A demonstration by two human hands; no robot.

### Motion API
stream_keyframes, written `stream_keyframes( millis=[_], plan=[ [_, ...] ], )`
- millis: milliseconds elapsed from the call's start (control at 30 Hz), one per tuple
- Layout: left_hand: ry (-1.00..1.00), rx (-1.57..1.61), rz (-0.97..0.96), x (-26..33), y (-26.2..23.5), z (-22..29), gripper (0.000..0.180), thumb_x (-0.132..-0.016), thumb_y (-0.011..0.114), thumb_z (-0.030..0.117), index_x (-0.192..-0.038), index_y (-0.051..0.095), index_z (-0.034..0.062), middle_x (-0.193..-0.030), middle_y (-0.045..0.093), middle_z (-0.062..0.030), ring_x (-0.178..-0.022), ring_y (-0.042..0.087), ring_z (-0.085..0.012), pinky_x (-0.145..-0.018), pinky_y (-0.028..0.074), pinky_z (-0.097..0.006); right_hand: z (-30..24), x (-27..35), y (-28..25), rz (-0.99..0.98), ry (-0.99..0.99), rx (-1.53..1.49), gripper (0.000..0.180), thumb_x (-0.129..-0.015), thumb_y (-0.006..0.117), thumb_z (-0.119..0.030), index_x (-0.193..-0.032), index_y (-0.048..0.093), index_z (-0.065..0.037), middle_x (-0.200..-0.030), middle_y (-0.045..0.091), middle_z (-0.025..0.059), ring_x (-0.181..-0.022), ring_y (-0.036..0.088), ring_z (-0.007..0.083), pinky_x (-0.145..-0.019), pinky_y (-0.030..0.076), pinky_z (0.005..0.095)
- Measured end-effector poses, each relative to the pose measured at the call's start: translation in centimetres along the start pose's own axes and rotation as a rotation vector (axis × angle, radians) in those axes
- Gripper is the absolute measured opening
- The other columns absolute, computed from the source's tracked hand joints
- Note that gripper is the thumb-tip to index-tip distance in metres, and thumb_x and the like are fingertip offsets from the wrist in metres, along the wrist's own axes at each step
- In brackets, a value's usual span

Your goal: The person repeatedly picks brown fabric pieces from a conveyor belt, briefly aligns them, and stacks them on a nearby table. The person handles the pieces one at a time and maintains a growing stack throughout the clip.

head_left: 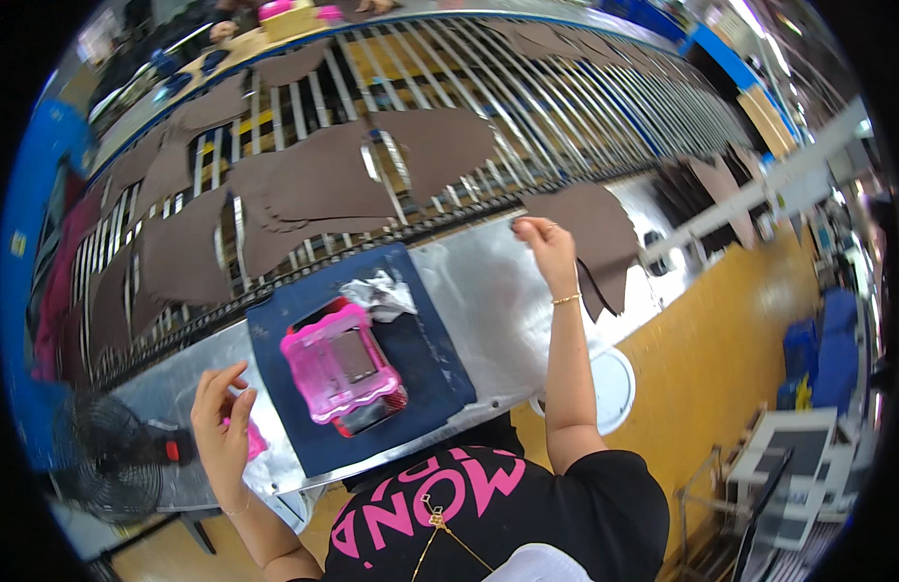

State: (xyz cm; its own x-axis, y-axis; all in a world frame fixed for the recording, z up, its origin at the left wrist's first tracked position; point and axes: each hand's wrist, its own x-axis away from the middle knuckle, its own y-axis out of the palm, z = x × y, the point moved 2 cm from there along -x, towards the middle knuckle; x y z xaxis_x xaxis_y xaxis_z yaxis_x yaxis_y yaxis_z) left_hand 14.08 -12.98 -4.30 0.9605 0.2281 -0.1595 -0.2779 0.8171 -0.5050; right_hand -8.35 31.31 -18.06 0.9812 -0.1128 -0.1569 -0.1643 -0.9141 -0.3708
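My left hand (222,417) hangs over the table's left part with its fingers apart and nothing in it. Beside it lies a pink item (251,438), partly covered by that hand. My right hand (549,247) is closed, fingertips drawn together at the left edge of a brown flat cut piece (597,228) on the metal table; whatever it may hold is hidden. Between my hands, a pink wavy-rimmed plastic tray (319,388) contains a small brown block-like stack (353,356). It sits over a red container (386,415) on a dark blue mat (435,364). Crumpled silvery material (382,294) touches the tray's far side.
A slatted conveyor (527,116) runs along the table's far side, carrying several brown cut pieces (304,184). A black fan (105,456) stands at the left. More brown pieces (721,194) are stacked at the right, near a pale bar (721,223). A white stool (612,388) is below.
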Motion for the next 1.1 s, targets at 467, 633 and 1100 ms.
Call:
stream_keyframes(
  millis=[467, 633, 1100],
  plan=[
    [0.129, 0.023, -0.135, -2.2, 3.2, 0.9, 0.024, -0.082, 0.066, 0.003, -0.106, 0.066, 0.0023, -0.081, 0.055, -0.0028, -0.059, 0.043, -0.0065, -0.051, 0.033, -0.020, 2.9, 6.9, -14.2, 0.440, 0.604, 1.113, 0.048, -0.077, 0.072, -0.038, -0.111, 0.060, -0.005, -0.114, 0.059, 0.0199, -0.106, 0.058, 0.0344, -0.090, 0.046, 0.0461],
    [0.116, -0.027, -0.084, -1.5, 2.3, 1.0, 0.023, -0.081, 0.066, 0.002, -0.104, 0.066, 0.0014, -0.078, 0.055, -0.0035, -0.060, 0.044, -0.0078, -0.052, 0.034, -0.021, -2.1, 5.8, -13.1, 0.391, 0.464, 0.760, 0.017, -0.092, 0.051, -0.016, -0.107, 0.054, -0.007, -0.074, 0.065, 0.0193, -0.060, 0.065, 0.0307, -0.058, 0.052, 0.0398],
    [0.177, -0.051, -0.131, -2.5, 3.8, 1.9, 0.021, -0.083, 0.067, 0.005, -0.103, 0.067, 0.0025, -0.079, 0.057, -0.0045, -0.058, 0.049, -0.0095, -0.049, 0.036, -0.023, -1.0, 7.2, -15.6, 0.426, 0.550, 0.659, 0.037, -0.085, 0.061, -0.006, -0.120, 0.053, 0.002, -0.091, 0.066, 0.0176, -0.050, 0.064, 0.0189, -0.047, 0.052, 0.0295]
  ],
)
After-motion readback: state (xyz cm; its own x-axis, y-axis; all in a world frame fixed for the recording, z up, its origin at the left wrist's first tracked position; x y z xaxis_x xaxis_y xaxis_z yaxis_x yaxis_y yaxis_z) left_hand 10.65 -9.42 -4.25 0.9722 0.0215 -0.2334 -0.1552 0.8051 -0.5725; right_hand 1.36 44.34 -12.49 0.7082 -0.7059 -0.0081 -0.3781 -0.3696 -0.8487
